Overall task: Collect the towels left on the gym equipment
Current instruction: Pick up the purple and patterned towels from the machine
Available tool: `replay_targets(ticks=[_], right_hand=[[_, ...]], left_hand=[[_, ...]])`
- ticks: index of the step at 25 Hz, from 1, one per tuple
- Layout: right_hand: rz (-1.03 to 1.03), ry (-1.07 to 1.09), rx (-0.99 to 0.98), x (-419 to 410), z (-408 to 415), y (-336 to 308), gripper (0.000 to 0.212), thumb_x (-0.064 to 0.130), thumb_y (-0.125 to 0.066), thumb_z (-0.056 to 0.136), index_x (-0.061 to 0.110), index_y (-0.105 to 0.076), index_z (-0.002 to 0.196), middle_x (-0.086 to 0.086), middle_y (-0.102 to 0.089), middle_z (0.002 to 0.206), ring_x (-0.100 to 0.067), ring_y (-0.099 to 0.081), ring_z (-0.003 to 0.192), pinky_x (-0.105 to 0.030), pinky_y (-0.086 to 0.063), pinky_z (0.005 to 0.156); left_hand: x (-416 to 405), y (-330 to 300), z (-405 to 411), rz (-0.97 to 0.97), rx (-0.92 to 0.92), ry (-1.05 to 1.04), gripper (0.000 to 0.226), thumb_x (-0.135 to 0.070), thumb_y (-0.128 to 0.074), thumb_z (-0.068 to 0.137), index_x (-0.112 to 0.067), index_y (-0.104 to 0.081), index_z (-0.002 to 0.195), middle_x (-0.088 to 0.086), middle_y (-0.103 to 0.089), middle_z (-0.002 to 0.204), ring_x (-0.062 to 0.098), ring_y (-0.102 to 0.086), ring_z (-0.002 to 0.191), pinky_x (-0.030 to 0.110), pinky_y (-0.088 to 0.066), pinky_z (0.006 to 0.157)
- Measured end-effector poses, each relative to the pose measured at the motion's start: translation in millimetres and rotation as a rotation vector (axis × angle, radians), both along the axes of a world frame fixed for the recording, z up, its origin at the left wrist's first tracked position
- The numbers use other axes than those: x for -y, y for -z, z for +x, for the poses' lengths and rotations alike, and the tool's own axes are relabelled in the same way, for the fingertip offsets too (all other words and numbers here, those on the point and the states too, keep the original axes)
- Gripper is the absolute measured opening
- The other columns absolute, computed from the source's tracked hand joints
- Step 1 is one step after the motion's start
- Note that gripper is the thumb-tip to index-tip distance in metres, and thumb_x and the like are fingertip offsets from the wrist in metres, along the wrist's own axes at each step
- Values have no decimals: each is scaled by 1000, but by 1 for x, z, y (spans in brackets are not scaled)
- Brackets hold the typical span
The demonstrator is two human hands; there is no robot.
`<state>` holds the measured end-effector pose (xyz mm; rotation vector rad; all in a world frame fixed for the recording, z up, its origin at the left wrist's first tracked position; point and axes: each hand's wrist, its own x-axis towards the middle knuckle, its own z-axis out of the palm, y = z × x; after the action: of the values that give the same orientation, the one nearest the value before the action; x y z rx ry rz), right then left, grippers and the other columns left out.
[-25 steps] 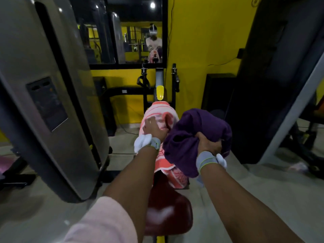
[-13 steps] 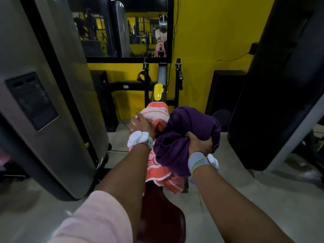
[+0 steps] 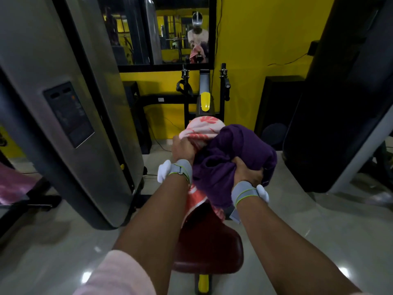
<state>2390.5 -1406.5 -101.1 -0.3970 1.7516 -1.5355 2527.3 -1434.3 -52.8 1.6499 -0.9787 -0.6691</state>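
Observation:
A pink and white patterned towel [image 3: 202, 128] drapes over the upright pad of a bench machine in front of me. My left hand [image 3: 182, 149] is closed on its upper part. A bunched purple towel [image 3: 236, 158] hangs in the air just right of it, and my right hand [image 3: 246, 172] grips it from below. The pink towel's lower end [image 3: 194, 201] hangs down toward the dark red seat [image 3: 208, 245]. Both wrists wear grey bands.
A tall grey machine housing [image 3: 70, 116] stands close on the left, a dark one [image 3: 340, 99] on the right. A yellow wall with a mirror [image 3: 161, 30] is ahead. Another pink cloth [image 3: 12, 184] lies at far left. The floor is glossy grey.
My left hand has closed on the pink towel and gathered its top. My view has moved closer to the machine. The purple towel stays in my right hand.

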Motion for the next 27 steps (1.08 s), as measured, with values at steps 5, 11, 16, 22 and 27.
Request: replay_targets(ticks=[5,11,16,22,27], right_hand=[[33,-69,28,-40,41,6,80,32,-79,64,9,-48,135,-12,-58,129,-33,-56,115,-33,-41,98],[144,-187,-83,-67,91,16,87,38,-78,67,4,-41,138,-16,-47,139,-36,-47,126,-41,-35,108],[115,-260,90,-71,119,19,66,33,-74,73,3,-53,128,-14,-58,127,-36,-54,115,-34,-43,96],[52,-347,52,-82,157,15,88,40,-81,54,10,-53,132,-13,-61,128,-34,-57,114,-40,-44,101],[84,-372,30,-77,156,12,80,39,-78,65,8,-51,134,-14,-57,131,-35,-55,118,-40,-42,103]], left_hand=[[-36,-34,55,-178,-800,-121,29,-16,-57,79,1,-62,103,15,-65,94,28,-63,80,28,-51,60],[-64,-77,96,-297,-1006,-79,29,-20,-53,78,-4,-70,95,17,-70,104,33,-67,96,50,-54,89],[-86,-62,102,-59,-643,71,36,-23,-49,91,0,-55,118,23,-58,122,32,-59,105,40,-48,90],[-112,-19,130,198,650,182,40,-36,-55,80,-18,-59,116,14,-60,122,38,-57,110,37,-46,85],[-111,-18,124,411,639,332,83,-49,-71,74,-5,-39,137,16,-53,134,37,-52,120,39,-46,93]])
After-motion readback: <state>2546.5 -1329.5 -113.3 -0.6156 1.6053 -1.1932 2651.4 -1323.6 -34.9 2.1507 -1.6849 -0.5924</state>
